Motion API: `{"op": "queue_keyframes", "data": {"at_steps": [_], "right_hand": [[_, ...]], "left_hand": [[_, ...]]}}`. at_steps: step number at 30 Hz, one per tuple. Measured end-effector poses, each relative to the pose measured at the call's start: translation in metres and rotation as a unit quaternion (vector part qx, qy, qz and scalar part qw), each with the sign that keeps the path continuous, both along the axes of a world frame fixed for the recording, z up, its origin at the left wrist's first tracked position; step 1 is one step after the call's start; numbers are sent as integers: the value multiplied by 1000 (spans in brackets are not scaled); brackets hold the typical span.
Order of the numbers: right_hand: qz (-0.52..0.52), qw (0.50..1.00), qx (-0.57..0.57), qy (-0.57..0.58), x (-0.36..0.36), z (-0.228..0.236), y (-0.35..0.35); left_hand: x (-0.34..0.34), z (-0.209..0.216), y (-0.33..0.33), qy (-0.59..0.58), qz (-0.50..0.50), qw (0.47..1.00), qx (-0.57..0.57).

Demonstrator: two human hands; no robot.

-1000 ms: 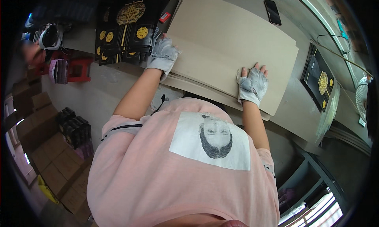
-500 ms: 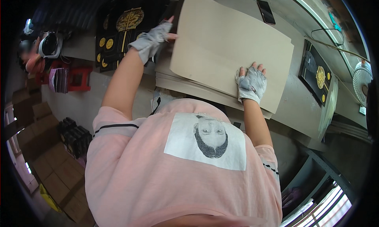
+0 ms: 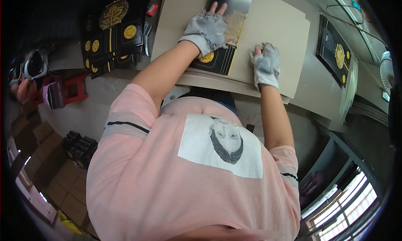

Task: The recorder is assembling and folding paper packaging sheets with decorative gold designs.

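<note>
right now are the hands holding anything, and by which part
No clear hold: the left hand lies on the black sheet; the right hand is over beige board, its grip unclear.

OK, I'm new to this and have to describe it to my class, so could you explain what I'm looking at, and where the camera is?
There is no machine: a person works with both hands, in grey gloves that leave fingertips bare. The view comes from a fisheye camera on the head, looking down, so edges bend and the pink shirt fills the lower part. The left hand lies over a black-and-gold sheet on beige boards; the right hand rests on the boards. More black-and-gold sheets lie to the left. The left hand presses rather than grips, it seems; the right's grip is unclear.
</note>
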State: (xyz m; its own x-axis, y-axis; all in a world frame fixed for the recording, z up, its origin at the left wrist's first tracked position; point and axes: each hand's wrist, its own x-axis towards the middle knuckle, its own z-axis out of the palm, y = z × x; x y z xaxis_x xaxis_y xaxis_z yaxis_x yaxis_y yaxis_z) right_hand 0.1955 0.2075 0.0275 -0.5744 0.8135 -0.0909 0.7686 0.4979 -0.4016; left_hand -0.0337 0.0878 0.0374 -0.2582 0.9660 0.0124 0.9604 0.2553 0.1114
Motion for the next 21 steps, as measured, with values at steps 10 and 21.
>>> {"op": "queue_keyframes", "data": {"at_steps": [10, 21], "right_hand": [[11, 942, -333, -41, -56, 28, -13], [-67, 922, -380, 36, -66, -19, -18]], "left_hand": [[7, 68, 6, -46, 16, 990, -134], [27, 10, -55, 42, -72, 996, -43]]}}
